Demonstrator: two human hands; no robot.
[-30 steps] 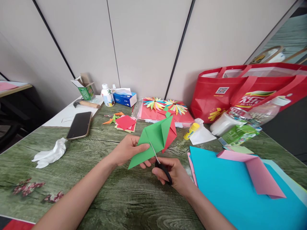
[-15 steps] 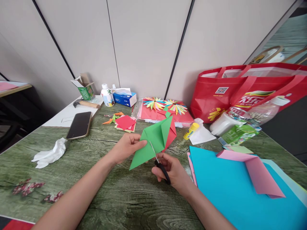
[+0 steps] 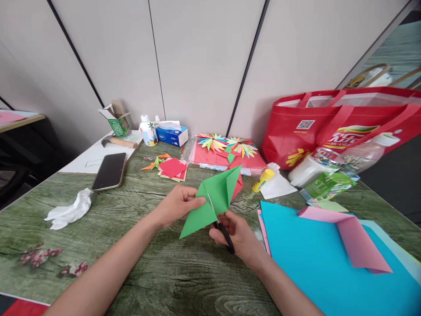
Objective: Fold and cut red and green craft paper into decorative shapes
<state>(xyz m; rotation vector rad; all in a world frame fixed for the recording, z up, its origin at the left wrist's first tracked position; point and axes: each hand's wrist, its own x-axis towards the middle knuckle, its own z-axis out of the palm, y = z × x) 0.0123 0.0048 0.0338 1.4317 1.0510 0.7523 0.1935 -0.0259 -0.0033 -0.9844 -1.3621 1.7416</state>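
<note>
A folded green sheet of paper is held above the table by my left hand, thumb on top and fingers underneath. My right hand grips black-handled scissors, whose upper blade lies across the green sheet while the lower blade is hidden beneath it. Behind the green sheet's right edge shows a piece of red paper; whether the two are joined I cannot tell. Beyond my hands lies a small stack of paper squares, red on top.
At right lie blue sheets with a folded pink strip. A glue stick, tissue box and red bag stand farther back. At left are a phone, hammer and crumpled tissue.
The green paper has dropped slightly and shifted a little right, with my left hand moving along. The scissors are still across it, nearly in the same place.
</note>
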